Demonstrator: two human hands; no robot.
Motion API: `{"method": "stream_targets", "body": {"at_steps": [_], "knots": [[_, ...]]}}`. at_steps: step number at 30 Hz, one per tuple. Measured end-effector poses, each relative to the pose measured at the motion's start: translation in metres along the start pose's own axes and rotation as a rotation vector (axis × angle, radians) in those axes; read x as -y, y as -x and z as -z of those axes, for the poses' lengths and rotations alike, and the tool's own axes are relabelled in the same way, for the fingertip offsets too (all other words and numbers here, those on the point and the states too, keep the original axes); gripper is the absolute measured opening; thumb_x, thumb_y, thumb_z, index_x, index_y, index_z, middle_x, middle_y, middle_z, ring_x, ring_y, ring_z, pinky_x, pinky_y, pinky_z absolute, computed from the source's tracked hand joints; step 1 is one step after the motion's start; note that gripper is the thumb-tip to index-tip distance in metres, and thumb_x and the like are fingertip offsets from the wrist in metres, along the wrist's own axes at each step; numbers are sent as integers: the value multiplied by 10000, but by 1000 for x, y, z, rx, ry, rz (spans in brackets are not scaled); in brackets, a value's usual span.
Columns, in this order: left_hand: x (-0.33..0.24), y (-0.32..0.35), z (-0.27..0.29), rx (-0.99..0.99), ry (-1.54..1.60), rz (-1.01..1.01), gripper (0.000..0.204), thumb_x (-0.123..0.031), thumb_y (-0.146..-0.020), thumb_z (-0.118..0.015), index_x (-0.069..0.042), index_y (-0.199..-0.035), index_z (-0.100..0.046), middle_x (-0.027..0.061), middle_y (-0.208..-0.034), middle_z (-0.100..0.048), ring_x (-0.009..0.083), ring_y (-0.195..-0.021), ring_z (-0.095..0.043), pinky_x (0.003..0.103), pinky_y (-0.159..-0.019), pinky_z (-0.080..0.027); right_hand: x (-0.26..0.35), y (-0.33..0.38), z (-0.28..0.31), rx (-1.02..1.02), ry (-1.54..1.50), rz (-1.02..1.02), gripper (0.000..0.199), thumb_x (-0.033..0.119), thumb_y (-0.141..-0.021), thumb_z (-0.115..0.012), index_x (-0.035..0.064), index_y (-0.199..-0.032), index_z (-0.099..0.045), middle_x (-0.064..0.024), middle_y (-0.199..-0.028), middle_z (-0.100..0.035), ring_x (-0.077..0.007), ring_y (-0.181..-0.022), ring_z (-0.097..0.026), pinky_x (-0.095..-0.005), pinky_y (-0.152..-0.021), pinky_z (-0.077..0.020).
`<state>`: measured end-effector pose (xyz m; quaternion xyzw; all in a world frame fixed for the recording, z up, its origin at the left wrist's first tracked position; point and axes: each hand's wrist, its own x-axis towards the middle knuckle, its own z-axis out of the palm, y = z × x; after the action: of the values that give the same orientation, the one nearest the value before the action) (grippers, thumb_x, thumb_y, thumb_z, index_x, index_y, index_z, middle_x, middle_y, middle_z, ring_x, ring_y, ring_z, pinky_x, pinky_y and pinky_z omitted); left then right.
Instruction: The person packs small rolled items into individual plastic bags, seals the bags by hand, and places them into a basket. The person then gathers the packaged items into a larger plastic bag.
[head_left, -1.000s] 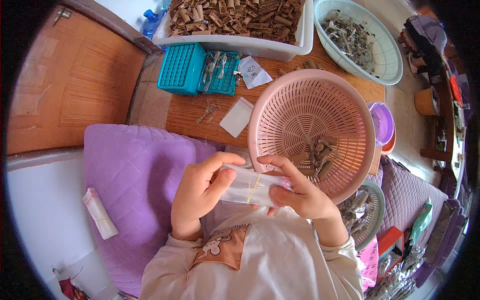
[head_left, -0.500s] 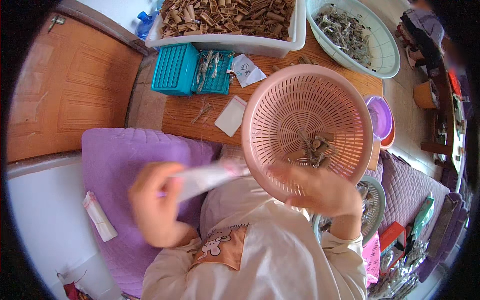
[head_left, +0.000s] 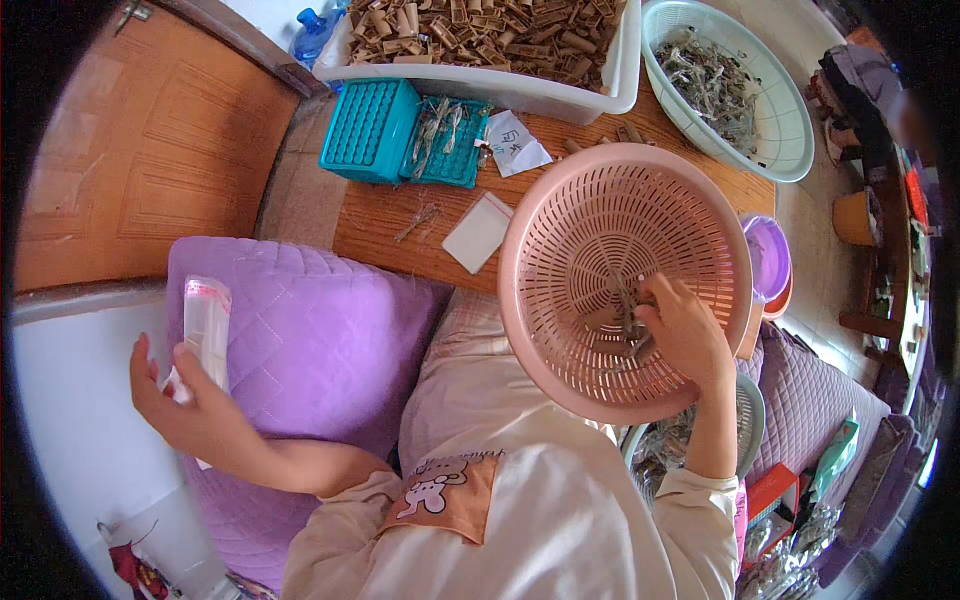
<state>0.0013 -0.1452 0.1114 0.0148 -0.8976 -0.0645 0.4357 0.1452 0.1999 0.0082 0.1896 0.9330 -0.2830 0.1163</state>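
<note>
My left hand (head_left: pixel 195 410) is over the left side of the purple cushion, fingers and thumb spread apart. Beside it lies a clear plastic bag (head_left: pixel 207 310) with a pink-edged end; part of something white shows between the fingers and may be another bag. My right hand (head_left: pixel 688 335) reaches into a pink slotted plastic basket (head_left: pixel 560 230), which rests at my lap against the table edge. Its thumb and fingertips close on a small greyish-brown bundle (head_left: pixel 628 305) among several brown pieces at the bottom.
A wooden table (head_left: pixel 380 225) carries a white tub (head_left: pixel 480 85) of brown tube pieces, teal racks (head_left: pixel 370 130), a flat clear packet (head_left: pixel 478 232) and a pale green basket (head_left: pixel 800 130) of small silvery bundles. Purple bowls (head_left: pixel 768 258) stand right; a grey-green basket (head_left: pixel 750 420) sits under my right arm.
My left hand has moved left, from over my lap to the cushion's side, and the bag it held now lies there. My right hand went from the basket's near rim down into it.
</note>
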Motion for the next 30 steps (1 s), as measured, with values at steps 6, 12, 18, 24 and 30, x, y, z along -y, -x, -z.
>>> {"method": "stream_targets", "body": {"at_steps": [6, 12, 18, 24, 30], "knots": [[-107, 83, -64, 1026, 824, -122, 251, -106, -753, -602, -6, -970, -525, 125, -805, -597, 251, -709, -599, 320, -613, -458, -1, 11, 2, -409, -367, 87, 75, 28, -821, -458, 21, -867, -400, -96, -740, -463, -212, -663, -482, -300, -609, -401], [-114, 147, -156, 997, 467, -287, 289, -180, -736, -603, -17, -958, -513, 172, -919, -545, 334, -882, -528, 414, -710, -434, 12, 18, -8, -538, -964, 58, 56, -4, -855, -394, 42, -886, -389, 3, -735, -389, -55, -632, -380, -179, -555, -361], [-107, 146, -176, 1115, 507, -149, 264, -163, -715, -604, -43, -934, -518, 167, -970, -512, 342, -894, -502, 429, -716, -421, 9, 23, -20, -592, -825, 24, 80, 7, -866, -383, 23, -921, -438, -11, -806, -460, -45, -628, -404, -163, -553, -361], [-104, 135, -171, 1037, 507, -59, 175, -152, -738, -581, -71, -880, -521, 170, -830, -593, 350, -803, -560, 437, -656, -436, 17, 19, -19, -739, -710, 9, 190, 72, -887, -393, 6, -1037, -490, -37, -919, -533, -50, -667, -450, -143, -580, -363], [-99, 126, -164, 999, 517, -119, 122, -122, -755, -561, -52, -850, -533, 160, -786, -600, 348, -763, -571, 428, -631, -439, 18, 23, -19, -626, -848, -77, 205, 98, -896, -389, 7, -1056, -481, -29, -886, -537, -40, -666, -446, -153, -585, -369]]}}
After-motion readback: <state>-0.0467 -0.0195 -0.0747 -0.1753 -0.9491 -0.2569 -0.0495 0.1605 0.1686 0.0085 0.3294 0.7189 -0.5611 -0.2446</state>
